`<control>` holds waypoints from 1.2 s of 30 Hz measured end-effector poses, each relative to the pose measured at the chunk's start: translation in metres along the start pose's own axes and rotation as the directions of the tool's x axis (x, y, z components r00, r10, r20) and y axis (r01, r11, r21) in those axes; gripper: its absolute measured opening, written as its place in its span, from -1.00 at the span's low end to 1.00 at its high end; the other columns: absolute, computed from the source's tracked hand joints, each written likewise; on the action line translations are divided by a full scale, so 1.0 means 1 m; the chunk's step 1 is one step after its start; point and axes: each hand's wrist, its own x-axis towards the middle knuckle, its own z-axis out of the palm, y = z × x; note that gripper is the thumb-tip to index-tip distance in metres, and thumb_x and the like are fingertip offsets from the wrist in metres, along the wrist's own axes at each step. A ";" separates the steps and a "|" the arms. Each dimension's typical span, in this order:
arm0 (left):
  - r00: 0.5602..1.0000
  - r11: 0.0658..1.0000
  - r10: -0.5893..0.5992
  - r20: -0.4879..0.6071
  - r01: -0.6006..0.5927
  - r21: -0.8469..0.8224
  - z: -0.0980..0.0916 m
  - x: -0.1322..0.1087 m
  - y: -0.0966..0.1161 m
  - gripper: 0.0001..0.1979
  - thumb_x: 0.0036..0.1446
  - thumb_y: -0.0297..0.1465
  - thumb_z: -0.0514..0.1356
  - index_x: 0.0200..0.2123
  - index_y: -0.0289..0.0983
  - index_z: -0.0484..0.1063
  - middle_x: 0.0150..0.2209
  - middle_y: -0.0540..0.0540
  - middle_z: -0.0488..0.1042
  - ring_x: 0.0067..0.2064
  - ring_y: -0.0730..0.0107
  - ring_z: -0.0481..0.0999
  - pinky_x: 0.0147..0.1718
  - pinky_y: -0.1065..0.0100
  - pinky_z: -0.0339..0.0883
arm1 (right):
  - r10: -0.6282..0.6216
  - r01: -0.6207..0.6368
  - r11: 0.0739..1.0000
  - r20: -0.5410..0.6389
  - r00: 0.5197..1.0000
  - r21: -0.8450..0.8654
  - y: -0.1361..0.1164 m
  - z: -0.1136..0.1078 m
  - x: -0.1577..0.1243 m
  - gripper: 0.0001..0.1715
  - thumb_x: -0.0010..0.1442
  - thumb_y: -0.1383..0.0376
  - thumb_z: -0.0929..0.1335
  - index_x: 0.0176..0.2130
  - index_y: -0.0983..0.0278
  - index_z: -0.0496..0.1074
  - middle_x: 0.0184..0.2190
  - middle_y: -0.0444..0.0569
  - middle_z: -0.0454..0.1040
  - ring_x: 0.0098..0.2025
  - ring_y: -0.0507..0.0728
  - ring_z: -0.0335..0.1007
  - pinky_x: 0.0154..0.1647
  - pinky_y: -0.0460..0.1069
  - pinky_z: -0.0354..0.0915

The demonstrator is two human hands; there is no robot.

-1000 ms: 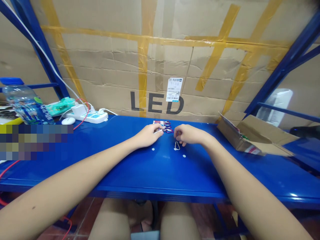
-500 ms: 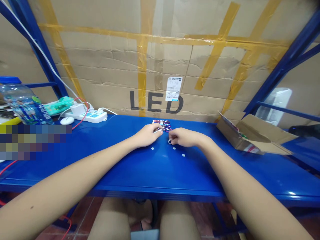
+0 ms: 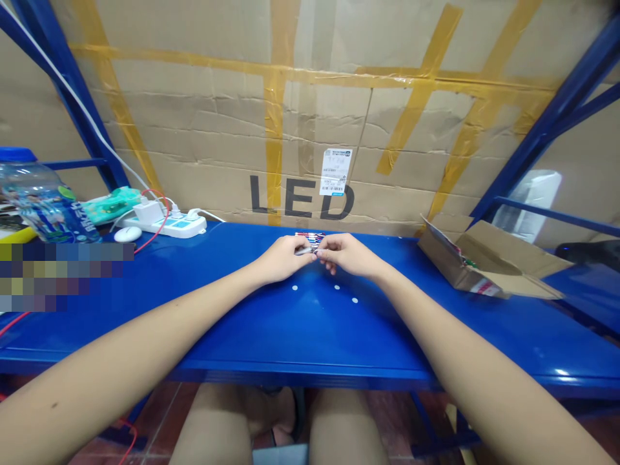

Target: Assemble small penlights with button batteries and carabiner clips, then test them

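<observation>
My left hand (image 3: 287,259) is closed, thumb against fingers, on a thin whitish stick-like piece (image 3: 304,250) too small to name. Its tip meets my right hand (image 3: 347,254), whose thumb and forefinger are pinched together over the end of that piece. Whatever my right fingers hold is mostly hidden. Just beyond both hands lies a row of small red, white and blue striped items (image 3: 310,237) on the blue table (image 3: 271,336), partly covered by my fingers. Nearer to me, three small pale discs (image 3: 295,287) lie flat on the table.
An open cardboard box (image 3: 458,268) stands at the right. On the left are a power strip (image 3: 181,226) with plugs, a white rounded case (image 3: 128,234), a plastic bottle (image 3: 48,200) and a red cable. A large taped carton (image 3: 208,142) rises behind the table.
My right hand has moved left and slightly up, bringing its fingertips to the piece in my left hand. The small round whitish thing at its fingers is now hidden. The discs stay put.
</observation>
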 end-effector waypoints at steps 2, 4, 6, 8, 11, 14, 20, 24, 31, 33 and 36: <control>1.000 1.000 0.006 -0.014 -0.006 0.005 0.000 -0.001 0.002 -0.77 0.13 -0.30 0.16 -0.51 -0.28 0.29 -0.53 0.07 0.21 -0.45 0.46 0.17 -0.44 0.36 0.04 | 0.003 -0.003 0.995 0.000 1.000 0.098 -0.001 -0.001 0.000 -0.75 0.12 0.19 0.44 -0.42 0.31 0.40 -0.53 -0.10 0.42 -0.55 0.00 0.34 -0.52 -0.08 0.36; 0.998 1.000 0.018 -0.053 -0.018 0.008 0.000 -0.001 0.003 -0.77 0.12 -0.32 0.16 -0.53 -0.28 0.28 -0.54 0.07 0.22 -0.45 0.47 0.18 -0.44 0.37 0.04 | 0.031 -0.038 0.977 0.033 0.999 0.209 -0.002 -0.002 -0.001 -0.75 0.13 0.18 0.44 -0.40 0.31 0.42 -0.49 -0.05 0.48 -0.52 0.02 0.39 -0.49 -0.06 0.40; 0.994 1.000 0.030 -0.106 -0.030 0.005 0.001 -0.002 0.005 -0.77 0.11 -0.34 0.16 -0.54 -0.28 0.25 -0.55 0.08 0.22 -0.45 0.47 0.17 -0.43 0.37 0.04 | 0.072 -0.083 0.938 0.045 0.996 0.337 -0.003 -0.002 -0.002 -0.78 0.16 0.21 0.43 -0.38 0.32 0.43 -0.45 0.00 0.52 -0.49 0.05 0.45 -0.47 -0.05 0.42; 0.988 0.999 0.042 -0.146 -0.044 -0.006 0.002 -0.002 0.005 -0.81 0.09 -0.37 0.16 -0.53 -0.27 0.25 -0.54 0.08 0.24 -0.44 0.48 0.19 -0.42 0.38 0.06 | 0.110 -0.110 0.888 0.026 0.994 0.446 -0.003 -0.001 -0.001 -0.84 0.17 0.27 0.41 -0.38 0.33 0.44 -0.45 0.04 0.55 -0.47 0.07 0.48 -0.47 -0.05 0.42; 0.983 0.997 0.068 -0.170 -0.073 -0.021 0.003 -0.002 0.004 -0.88 0.07 -0.41 0.15 -0.49 -0.28 0.29 -0.51 0.07 0.29 -0.42 0.47 0.23 -0.39 0.39 0.09 | 0.150 -0.110 0.838 -0.031 0.988 0.534 -0.002 0.004 0.002 -0.90 0.16 0.35 0.38 -0.39 0.35 0.45 -0.47 0.07 0.56 -0.52 0.06 0.47 -0.51 -0.06 0.41; 0.981 0.996 0.082 -0.175 -0.087 -0.021 0.003 -0.002 0.003 -0.88 0.06 -0.43 0.14 -0.50 -0.28 0.28 -0.52 0.08 0.28 -0.43 0.48 0.22 -0.40 0.39 0.08 | 0.152 -0.074 0.837 -0.101 0.983 0.542 -0.001 0.010 0.005 -0.89 0.13 0.40 0.36 -0.44 0.36 0.44 -0.54 0.05 0.53 -0.58 0.05 0.42 -0.59 -0.08 0.35; 0.978 0.993 0.114 -0.176 -0.117 -0.003 0.005 -0.002 0.003 -0.86 0.06 -0.45 0.14 -0.52 -0.28 0.26 -0.53 0.08 0.26 -0.44 0.48 0.20 -0.41 0.39 0.07 | 0.151 -0.038 0.862 -0.185 0.971 0.505 -0.004 0.016 0.004 -0.85 0.02 0.43 0.33 -0.56 0.30 0.34 -0.66 -0.10 0.38 -0.68 -0.04 0.20 -0.72 -0.13 0.14; 0.975 0.990 0.143 -0.173 -0.139 0.032 0.007 -0.002 0.002 -0.83 0.06 -0.47 0.13 -0.54 -0.27 0.21 -0.53 0.08 0.23 -0.45 0.48 0.19 -0.41 0.39 0.05 | 0.152 -0.031 0.856 -0.194 0.969 0.515 -0.007 0.018 0.003 -0.77 -0.05 0.44 0.34 -0.61 0.27 0.21 -0.69 -0.18 0.28 -0.68 -0.09 0.06 -0.71 -0.15 0.06; 0.976 0.984 0.168 -0.139 -0.158 0.080 0.008 -0.003 0.003 -0.80 0.10 -0.47 0.13 -0.55 -0.27 0.21 -0.52 0.06 0.23 -0.45 0.48 0.18 -0.41 0.37 0.04 | 0.066 0.025 0.935 -0.242 0.968 0.354 -0.003 0.018 0.003 -0.80 -0.10 0.42 0.33 -0.58 0.24 0.18 -0.71 -0.26 0.18 -0.71 -0.09 0.03 -0.72 -0.13 0.04; 0.980 0.987 0.148 -0.136 -0.138 0.081 0.009 -0.002 0.003 -0.78 0.11 -0.46 0.13 -0.56 -0.27 0.20 -0.53 0.06 0.22 -0.45 0.47 0.16 -0.42 0.36 0.04 | 0.025 0.041 0.967 -0.254 0.967 0.252 -0.002 0.017 0.004 -0.84 -0.09 0.40 0.32 -0.55 0.23 0.20 -0.70 -0.26 0.20 -0.72 -0.06 0.09 -0.72 -0.11 0.06; 0.987 0.996 0.081 -0.137 -0.074 0.054 0.010 -0.001 0.000 -0.79 0.14 -0.39 0.15 -0.51 -0.25 0.21 -0.53 0.07 0.24 -0.46 0.46 0.18 -0.43 0.36 0.06 | -0.028 0.058 0.992 -0.256 0.966 0.111 0.000 0.013 0.004 -0.87 -0.02 0.35 0.31 -0.50 0.22 0.21 -0.71 -0.27 0.20 -0.73 -0.02 0.15 -0.70 -0.09 0.04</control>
